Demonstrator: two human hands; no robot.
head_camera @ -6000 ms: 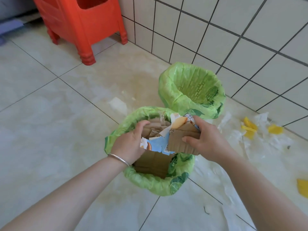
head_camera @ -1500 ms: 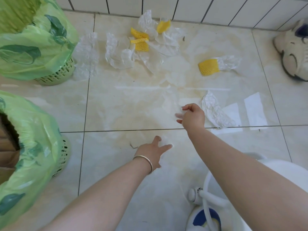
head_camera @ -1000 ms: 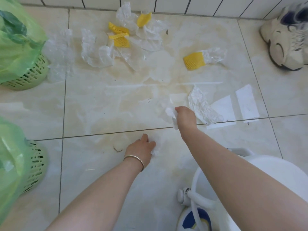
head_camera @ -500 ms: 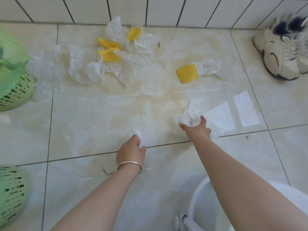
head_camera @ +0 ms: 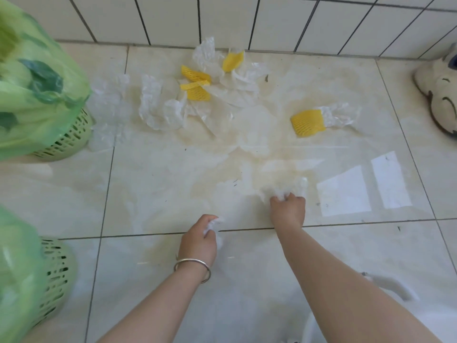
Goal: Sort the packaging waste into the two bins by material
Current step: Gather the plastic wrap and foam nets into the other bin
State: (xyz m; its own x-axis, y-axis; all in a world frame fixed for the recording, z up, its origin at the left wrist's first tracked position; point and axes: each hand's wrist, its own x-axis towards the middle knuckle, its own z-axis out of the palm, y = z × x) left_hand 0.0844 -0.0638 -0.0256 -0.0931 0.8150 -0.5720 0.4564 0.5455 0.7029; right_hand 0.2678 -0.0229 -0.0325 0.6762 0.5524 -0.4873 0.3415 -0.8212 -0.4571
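Note:
Two green baskets lined with green bags stand at the left: the far bin (head_camera: 61,142) and the near bin (head_camera: 55,271). My left hand (head_camera: 197,241) is closed on a small scrap of clear plastic film (head_camera: 212,225) low over the floor. My right hand (head_camera: 288,210) grips a bigger crumpled wad of clear plastic film (head_camera: 284,186). More clear plastic sheets (head_camera: 158,110) and yellow foam nets (head_camera: 308,122) lie scattered near the wall.
A tiled wall (head_camera: 222,18) closes the back. A light sneaker (head_camera: 440,95) lies at the right edge. A white rounded object (head_camera: 395,293) sits at the bottom right beside my right forearm. Bright window reflections (head_camera: 363,189) show on the floor tiles.
Six seconds ago both hands pushed cardboard into the near bin. Since then they reached to the floor and each closed on clear plastic; my right hand has gathered the crumpled wad.

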